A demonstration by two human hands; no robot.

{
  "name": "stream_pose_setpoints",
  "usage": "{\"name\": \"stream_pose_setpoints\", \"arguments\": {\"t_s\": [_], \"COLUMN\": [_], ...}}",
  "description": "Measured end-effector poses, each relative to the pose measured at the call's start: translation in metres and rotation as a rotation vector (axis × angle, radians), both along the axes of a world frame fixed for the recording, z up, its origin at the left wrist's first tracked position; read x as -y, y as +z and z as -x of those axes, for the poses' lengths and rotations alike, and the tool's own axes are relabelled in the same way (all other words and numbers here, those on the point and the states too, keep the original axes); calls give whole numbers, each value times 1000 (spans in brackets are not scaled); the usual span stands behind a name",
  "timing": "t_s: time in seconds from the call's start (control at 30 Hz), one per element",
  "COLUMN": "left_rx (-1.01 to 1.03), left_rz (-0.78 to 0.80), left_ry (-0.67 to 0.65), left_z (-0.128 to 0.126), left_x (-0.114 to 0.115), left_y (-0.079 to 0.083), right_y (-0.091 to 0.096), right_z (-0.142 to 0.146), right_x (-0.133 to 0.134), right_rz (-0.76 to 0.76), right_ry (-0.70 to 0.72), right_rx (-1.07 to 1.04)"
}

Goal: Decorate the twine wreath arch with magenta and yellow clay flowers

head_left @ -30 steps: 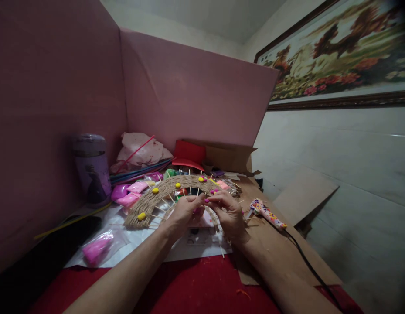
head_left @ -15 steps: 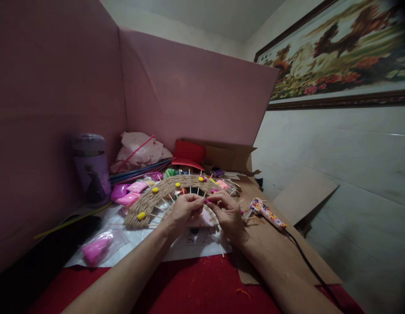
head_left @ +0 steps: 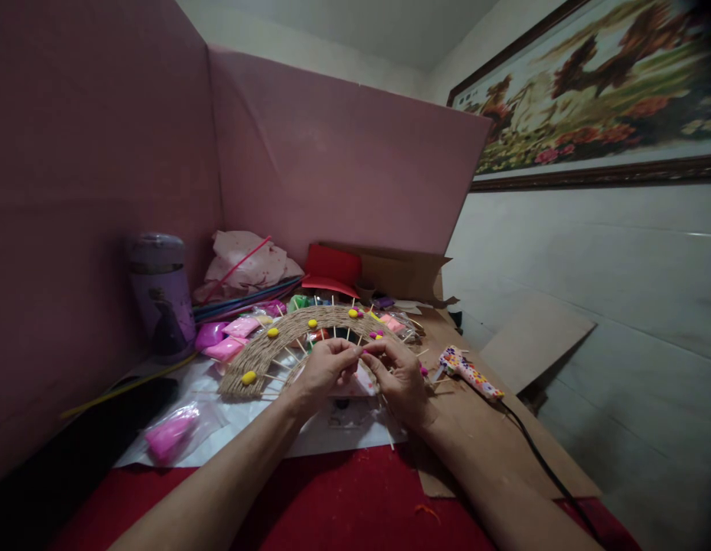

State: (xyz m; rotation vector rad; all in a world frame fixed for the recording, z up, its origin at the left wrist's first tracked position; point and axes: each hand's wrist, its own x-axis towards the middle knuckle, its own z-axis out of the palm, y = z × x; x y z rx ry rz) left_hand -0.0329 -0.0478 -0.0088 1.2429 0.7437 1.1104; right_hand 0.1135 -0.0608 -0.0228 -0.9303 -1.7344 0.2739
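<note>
My left hand (head_left: pixel 326 371) and my right hand (head_left: pixel 401 383) meet fingertip to fingertip, both closed in a pinch. Between them shows a bit of magenta modelling clay (head_left: pixel 364 352), mostly hidden by the fingers. Just beyond lies an arch wound with brown twine (head_left: pixel 291 327), thin wooden sticks poking out along its inner and outer edges. Yellow clay dots, one of them a yellow oval (head_left: pixel 249 378) at the left end, sit on the twine. Magenta pieces lie beside some of them on the right, partly covered by my right hand.
A patterned glue gun (head_left: pixel 470 373) with a black cord rests on cardboard (head_left: pixel 504 436) at right. Bagged pink clay (head_left: pixel 171 438) lies at front left, more packets (head_left: pixel 226 349) behind. A purple tumbler (head_left: pixel 163 298) stands at left. Pink panels (head_left: pixel 344 161) enclose the back and left.
My hands stay in nearly the same place, with only slight finger movement around the magenta clay. The rest of the table looks the same.
</note>
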Motion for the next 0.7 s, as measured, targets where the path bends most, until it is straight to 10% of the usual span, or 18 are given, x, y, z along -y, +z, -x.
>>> {"name": "stream_pose_setpoints", "arguments": {"t_s": [0.7], "left_rx": [406], "left_rz": [184], "left_ry": [15], "left_z": [2], "left_x": [-6], "left_y": [2], "right_y": [1], "right_z": [6], "right_x": [0], "right_rz": [235], "right_ry": [161], "right_rx": [-411]}}
